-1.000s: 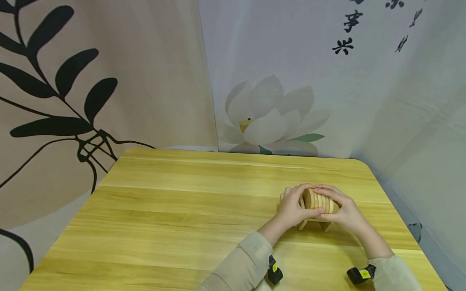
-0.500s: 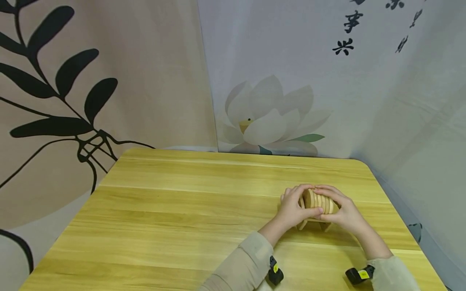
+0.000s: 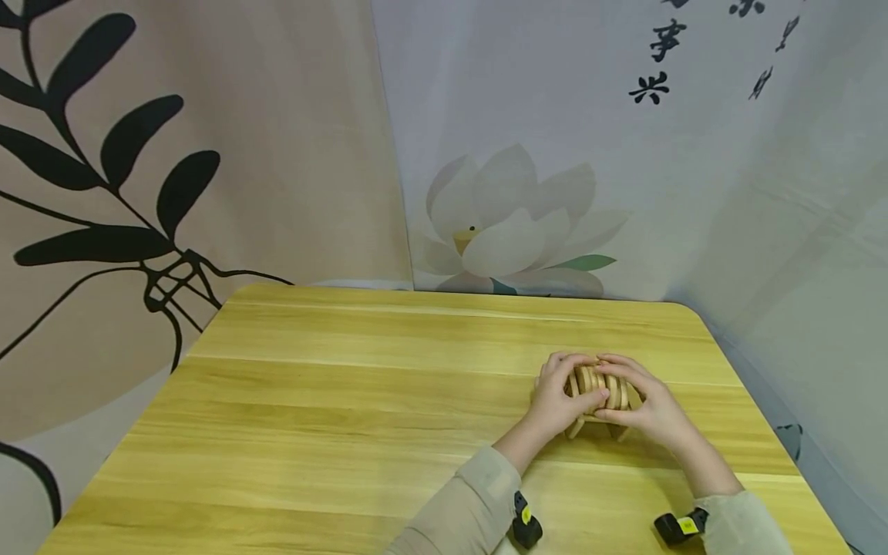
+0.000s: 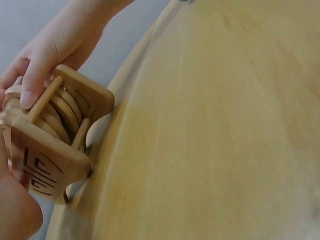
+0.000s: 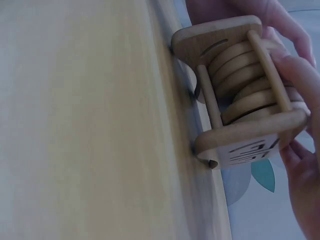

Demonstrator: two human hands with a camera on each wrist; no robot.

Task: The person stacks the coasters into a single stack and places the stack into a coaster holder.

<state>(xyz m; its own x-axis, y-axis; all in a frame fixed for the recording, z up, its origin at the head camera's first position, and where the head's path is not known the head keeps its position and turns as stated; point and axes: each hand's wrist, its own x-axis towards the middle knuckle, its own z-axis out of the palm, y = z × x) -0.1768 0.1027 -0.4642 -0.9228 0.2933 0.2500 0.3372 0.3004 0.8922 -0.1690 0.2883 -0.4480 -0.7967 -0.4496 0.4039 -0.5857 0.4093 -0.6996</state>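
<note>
Several round wooden coasters [image 5: 240, 70] stand on edge, face to face, in a small wooden holder [image 5: 235, 131] with slotted end panels and round crossbars. They form two groups with a narrow gap between them. My left hand [image 3: 557, 398] curls round the left group, thumb across the front and fingers over the top. From the other side, my right hand [image 3: 650, 397] holds the right group the same way. The holder's feet rest on the wooden table [image 3: 361, 408]. Fingers partly cover the tops of the coasters in the head view.
Behind the table hang a beige cloth [image 3: 298, 139] with a dark plant print and a pale cloth [image 3: 506, 77] with a lotus and characters. The holder stands toward the table's right side. A small black camera [image 3: 527, 524] sits at the left wrist, another [image 3: 680, 528] at the right.
The coasters, earlier one tight row held by both hands, now sit slightly further left and lower in the holder, split by a gap. The right hand has shifted slightly left with them.
</note>
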